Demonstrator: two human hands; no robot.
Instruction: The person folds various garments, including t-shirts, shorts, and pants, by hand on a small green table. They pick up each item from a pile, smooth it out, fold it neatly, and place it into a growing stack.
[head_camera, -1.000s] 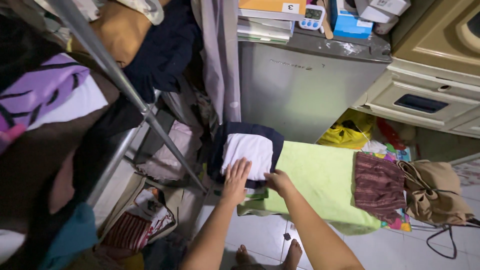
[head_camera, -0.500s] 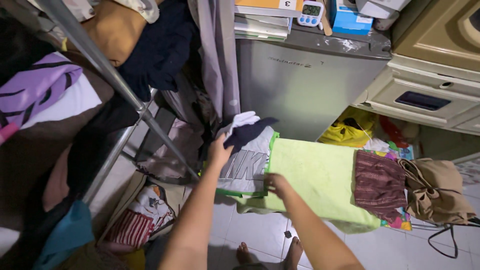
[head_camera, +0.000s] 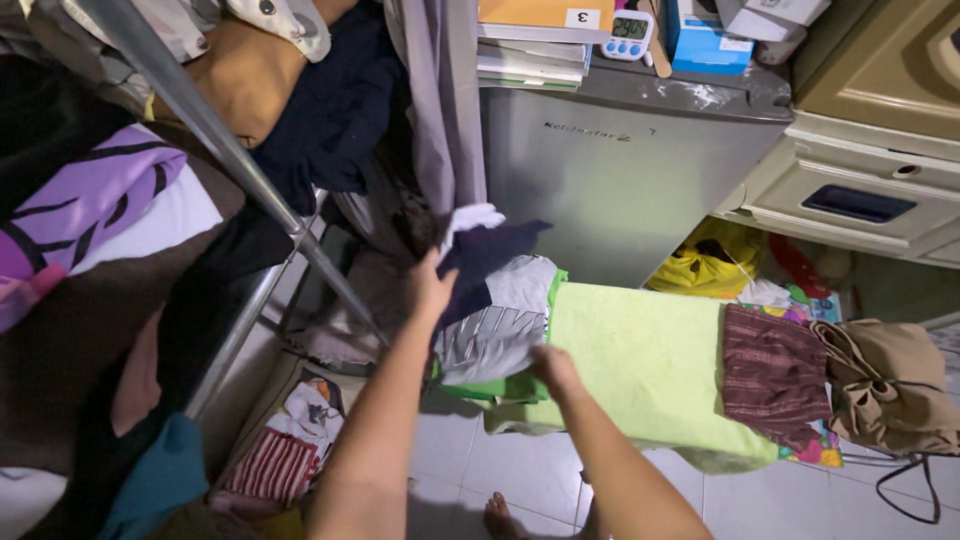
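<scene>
Right hand (head_camera: 553, 368) was clamped on the near edge of the grey shirt (head_camera: 497, 335), which sat at the left end of the lime-green board (head_camera: 640, 360). Left hand (head_camera: 430, 288) had its fingers shut round a navy-and-white garment (head_camera: 482, 245), lifted clear. Looked about midway, nothing stacked yet. Yellow bag (head_camera: 700, 270) behind, contents couldn't tell

Navy-and-white garment (head_camera: 478, 250) – lime-green cloth (head_camera: 640, 360) – maroon striped fabric (head_camera: 775, 375).

Left hand's (head_camera: 430, 290) fingers vanish behind the dark folded garment (head_camera: 480, 255); the lime-green board's (head_camera: 640, 365) near-left corner lies hidden beneath the right hand (head_camera: 552, 368).
</scene>
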